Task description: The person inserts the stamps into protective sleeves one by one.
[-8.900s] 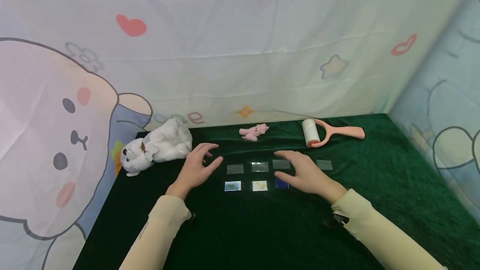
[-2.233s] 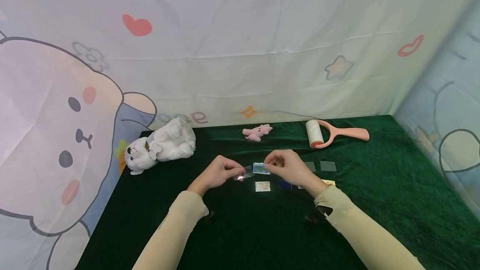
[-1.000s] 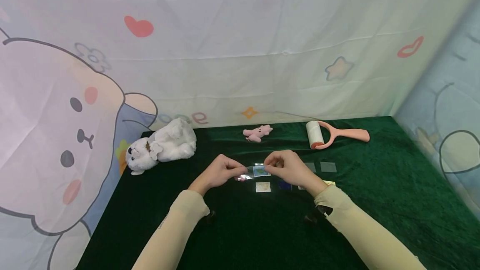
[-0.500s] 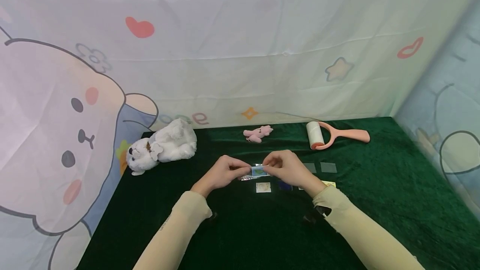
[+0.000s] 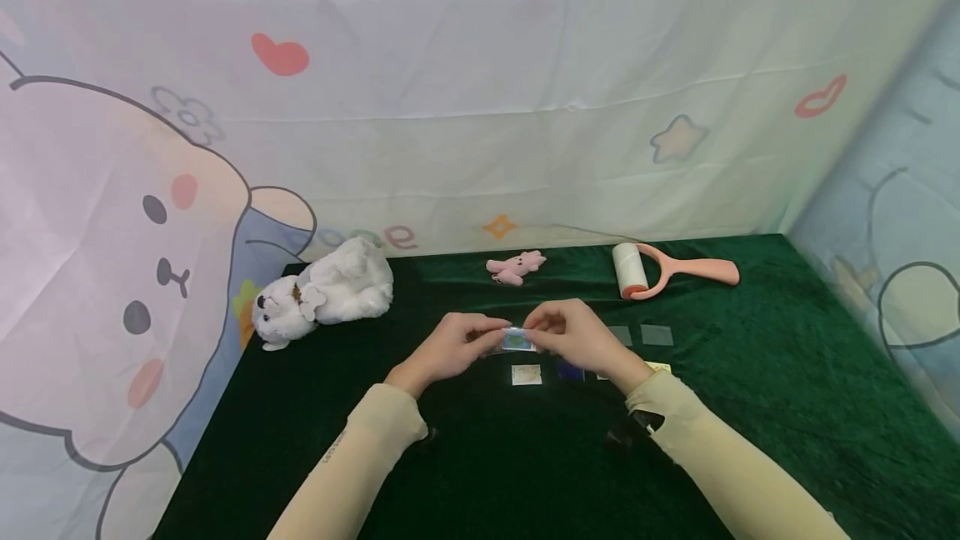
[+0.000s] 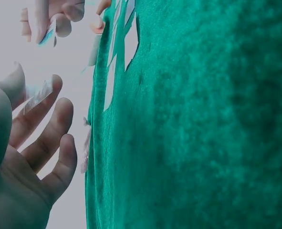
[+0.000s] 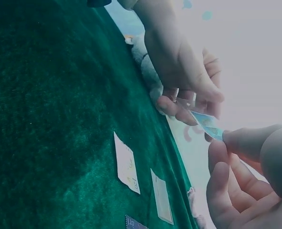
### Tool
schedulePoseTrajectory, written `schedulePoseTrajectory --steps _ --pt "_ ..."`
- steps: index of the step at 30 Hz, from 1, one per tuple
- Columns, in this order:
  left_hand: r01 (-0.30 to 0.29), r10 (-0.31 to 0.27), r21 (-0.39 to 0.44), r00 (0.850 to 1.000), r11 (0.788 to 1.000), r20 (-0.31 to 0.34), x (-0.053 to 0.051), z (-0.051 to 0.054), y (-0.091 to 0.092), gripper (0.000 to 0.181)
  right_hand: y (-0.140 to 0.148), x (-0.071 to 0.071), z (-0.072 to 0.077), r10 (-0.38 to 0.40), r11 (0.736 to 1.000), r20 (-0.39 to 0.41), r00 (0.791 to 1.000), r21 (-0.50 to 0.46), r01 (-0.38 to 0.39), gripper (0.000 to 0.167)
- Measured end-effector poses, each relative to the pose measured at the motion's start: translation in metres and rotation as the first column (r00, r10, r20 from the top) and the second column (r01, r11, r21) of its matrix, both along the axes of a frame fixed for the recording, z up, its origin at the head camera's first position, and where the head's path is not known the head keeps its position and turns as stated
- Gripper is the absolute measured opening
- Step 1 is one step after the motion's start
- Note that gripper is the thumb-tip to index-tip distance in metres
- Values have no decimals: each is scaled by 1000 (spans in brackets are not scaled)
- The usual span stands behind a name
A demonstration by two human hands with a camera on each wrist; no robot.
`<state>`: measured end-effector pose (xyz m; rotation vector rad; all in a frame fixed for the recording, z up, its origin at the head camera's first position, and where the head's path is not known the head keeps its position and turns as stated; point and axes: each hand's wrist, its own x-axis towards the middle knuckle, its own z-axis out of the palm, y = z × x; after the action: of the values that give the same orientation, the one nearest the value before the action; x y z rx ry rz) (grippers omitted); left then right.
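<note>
My left hand point(image 5: 450, 348) pinches a small clear sleeve point(image 6: 39, 97) between thumb and index finger, the other fingers spread apart. My right hand point(image 5: 573, 338) holds a small blue-and-green stamp point(image 5: 517, 340) by its right edge, thumb against fingertips. Both hands are close together above the green cloth. In the right wrist view, the stamp point(image 7: 208, 125) meets the sleeve point(image 7: 183, 101); how far it lies inside I cannot tell. A pale stamp point(image 5: 527, 374) and a dark blue one point(image 5: 571, 370) lie below the hands.
Clear sleeves point(image 5: 657, 334) lie right of my right hand, and a yellow stamp point(image 5: 660, 367) is partly behind my wrist. Along the back are a white plush toy point(image 5: 337, 286), a pink toy point(image 5: 516, 267) and a lint roller point(image 5: 628, 270). A printed curtain point(image 5: 450, 148) hangs behind.
The hands have gone from empty to holding the stamp and sleeve. Over the last second my left hand has moved right, bringing the sleeve closer to the stamp and my right fingers.
</note>
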<state>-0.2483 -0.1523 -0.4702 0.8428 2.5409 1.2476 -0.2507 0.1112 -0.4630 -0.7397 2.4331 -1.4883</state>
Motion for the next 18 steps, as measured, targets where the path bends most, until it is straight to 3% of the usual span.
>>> schedulePoseTrajectory --steps 7,18 --pt "45 -51 -65 995 997 -91 1 -1 5 55 1 0 0 5 1000 10 1000 -12 -4 12" --pt "5 -41 -176 980 984 -197 5 0 9 49 1 -1 -1 33 999 26 999 -33 -32 13"
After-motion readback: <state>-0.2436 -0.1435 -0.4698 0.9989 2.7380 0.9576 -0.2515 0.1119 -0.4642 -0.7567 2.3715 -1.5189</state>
